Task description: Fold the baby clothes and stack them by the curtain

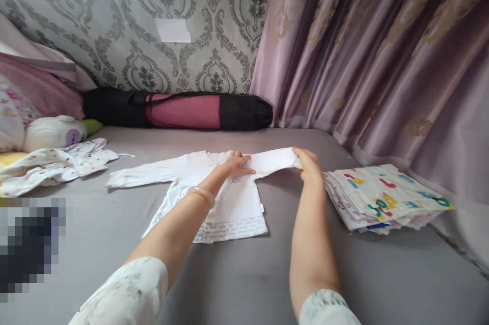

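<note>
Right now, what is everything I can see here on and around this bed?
white long-sleeved top: one, white with faint print, flat on the bed's middle
bed sheet: one, grey, under everything
folded stack of cloths: one, white with coloured letters, right side
crumpled garment: one, white with small print, left side
soft toy: one, white, far left
rolled mat bag: one, pink and black, against the wall
curtain: one, mauve, right
wallpaper: grey patterned, behind
bangle: one, pale, left wrist
left hand: pressing on the top's chest
right hand: gripping the end of the top's right-side sleeve
</note>
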Motion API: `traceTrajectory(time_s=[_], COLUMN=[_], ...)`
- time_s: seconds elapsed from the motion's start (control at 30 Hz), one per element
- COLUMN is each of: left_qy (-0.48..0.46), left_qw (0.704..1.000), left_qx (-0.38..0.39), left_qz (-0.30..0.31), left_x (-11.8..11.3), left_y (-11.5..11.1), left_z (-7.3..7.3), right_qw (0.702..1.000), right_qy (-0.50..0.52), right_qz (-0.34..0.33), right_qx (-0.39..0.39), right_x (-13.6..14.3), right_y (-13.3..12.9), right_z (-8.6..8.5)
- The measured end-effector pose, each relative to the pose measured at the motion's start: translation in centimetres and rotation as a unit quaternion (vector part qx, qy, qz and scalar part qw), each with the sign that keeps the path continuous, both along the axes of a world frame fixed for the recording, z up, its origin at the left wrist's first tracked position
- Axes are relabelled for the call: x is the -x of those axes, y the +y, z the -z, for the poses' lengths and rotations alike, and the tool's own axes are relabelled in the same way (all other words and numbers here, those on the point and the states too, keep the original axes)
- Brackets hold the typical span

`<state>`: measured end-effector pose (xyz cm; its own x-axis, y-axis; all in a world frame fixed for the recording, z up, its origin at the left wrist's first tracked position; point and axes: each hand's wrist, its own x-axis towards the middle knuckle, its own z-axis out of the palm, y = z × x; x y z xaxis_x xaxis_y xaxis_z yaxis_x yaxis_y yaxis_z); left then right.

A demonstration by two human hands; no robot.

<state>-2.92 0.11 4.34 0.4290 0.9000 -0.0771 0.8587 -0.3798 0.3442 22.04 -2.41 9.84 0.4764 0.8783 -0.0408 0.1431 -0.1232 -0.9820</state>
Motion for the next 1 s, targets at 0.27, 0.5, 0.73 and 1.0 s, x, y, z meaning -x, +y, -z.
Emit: traceTrajectory(time_s=[0.27,0.5,0.73,1.0], left_qy=[0.006,0.050,0.017,-0.308], left_qw=[0.998,0.991,0.994,0.928], left_qx=[0.064,0.125,0.105,0.078], left_qz=[0.007,-0.003,-0.019,-0.194], left_x=[-0.4,-1.1,-0.7,4.3], left_y=[1.2,1.1,0.5,-2.3], left_z=[-0.6,-2.8,-3.0,-2.3], right_qw=[0.979,0.959,0.962,0.969], right_qy=[0.204,0.272,0.256,0.217], right_qz=[-0.028,-0.080,-0.091,-0.109], right_qx=[0.012,0.011,0.032,0.046], right_x=[3.1,6.4,7.8,9.5], right_y=[0.3,0.2,-0.1,-0.3], right_z=[-1.2,-1.6,-1.5,-1.3])
